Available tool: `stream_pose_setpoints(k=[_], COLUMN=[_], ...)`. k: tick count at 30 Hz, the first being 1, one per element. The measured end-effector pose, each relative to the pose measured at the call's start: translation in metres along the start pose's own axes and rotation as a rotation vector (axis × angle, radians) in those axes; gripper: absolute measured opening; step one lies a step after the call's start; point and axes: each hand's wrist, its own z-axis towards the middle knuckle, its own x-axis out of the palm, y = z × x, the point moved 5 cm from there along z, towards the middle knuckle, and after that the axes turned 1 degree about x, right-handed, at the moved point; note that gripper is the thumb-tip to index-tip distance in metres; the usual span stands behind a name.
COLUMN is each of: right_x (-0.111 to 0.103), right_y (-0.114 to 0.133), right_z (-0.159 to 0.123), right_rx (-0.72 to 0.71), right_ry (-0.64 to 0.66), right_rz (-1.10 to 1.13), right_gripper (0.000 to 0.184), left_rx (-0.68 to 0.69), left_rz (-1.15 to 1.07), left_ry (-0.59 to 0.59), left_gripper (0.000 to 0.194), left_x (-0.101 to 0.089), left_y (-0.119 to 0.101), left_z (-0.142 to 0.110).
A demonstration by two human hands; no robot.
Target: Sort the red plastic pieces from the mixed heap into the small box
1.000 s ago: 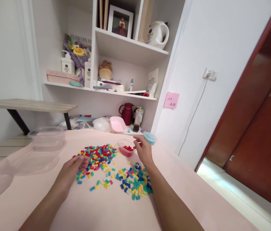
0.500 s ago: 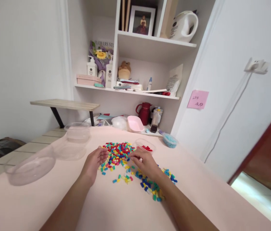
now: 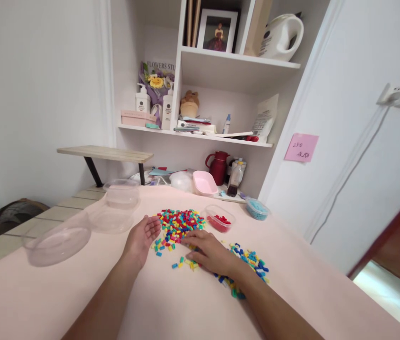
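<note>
A heap of small plastic pieces like toy bricks (image 3: 182,219), in red, yellow, green and blue, lies mid-table. My left hand (image 3: 140,242) rests at its left edge, palm turned inward, fingers loosely extended and holding nothing. From the right, my right hand (image 3: 209,251) reaches over the near edge of the heap, fingers stretched out and apart, the tips at the pieces. Its palm side is hidden. A second, mostly blue, green and yellow pile (image 3: 253,262) lies partly behind my right forearm. Just beyond my right hand stands a clear tub (image 3: 233,218) with red pieces inside.
Light-blue pieces fill another tub (image 3: 257,209) at the right back. Clear empty containers (image 3: 58,243) stand along the left side. A pink basin (image 3: 205,183) and a red jug (image 3: 218,167) are at the back, under shelves. A small wooden stand (image 3: 106,154) rises at the left.
My right hand has moved from beside the red-piece tub toward the near part of the heap, its fingers straighter. My left hand stays beside the heap. The view has turned slightly left.
</note>
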Motion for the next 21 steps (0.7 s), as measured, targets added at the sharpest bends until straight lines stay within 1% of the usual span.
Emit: stream_pose_setpoints(k=[2, 3, 7, 10, 11, 13, 15, 19, 21], right_x=[-0.001, -0.002, -0.004, 0.002, 0.004, 0.006, 0.004, -0.001, 0.002], right_y=[0.005, 0.006, 0.012, 0.015, 0.016, 0.017, 0.015, 0.012, 0.014], right_z=[0.001, 0.001, 0.002, 0.004, 0.004, 0.005, 0.006, 0.004, 0.003], right_rx=[-0.019, -0.022, -0.024, -0.049, -0.06, -0.077, -0.07, -0.027, -0.034], right_ry=[-0.003, -0.016, -0.066, -0.017, -0.001, 0.015, 0.0, -0.035, -0.021], right_rz=[0.003, 0.013, 0.023, -0.013, -0.024, -0.021, 0.008, 0.046, 0.034], right_gripper=[0.025, 0.024, 0.028, 0.04, 0.039, 0.029, 0.026, 0.027, 0.038], left_rx=[-0.002, -0.003, -0.003, -0.002, -0.002, -0.001, -0.001, -0.001, -0.002], left_rz=[-0.003, -0.004, -0.011, -0.013, -0.014, -0.013, -0.014, -0.017, -0.02], left_ry=[0.0, 0.002, 0.01, 0.011, 0.011, 0.009, 0.008, 0.01, 0.01], left_gripper=[0.023, 0.022, 0.022, 0.022, 0.022, 0.022, 0.023, 0.024, 0.025], left_x=[0.0, 0.0, 0.0, 0.0, 0.0, 0.0, 0.001, 0.001, 0.002], left_y=[0.0, 0.0, 0.001, 0.0, 0.0, 0.0, 0.0, -0.001, -0.001], left_z=[0.0, 0.0, -0.001, -0.002, -0.002, -0.003, -0.003, -0.003, -0.003])
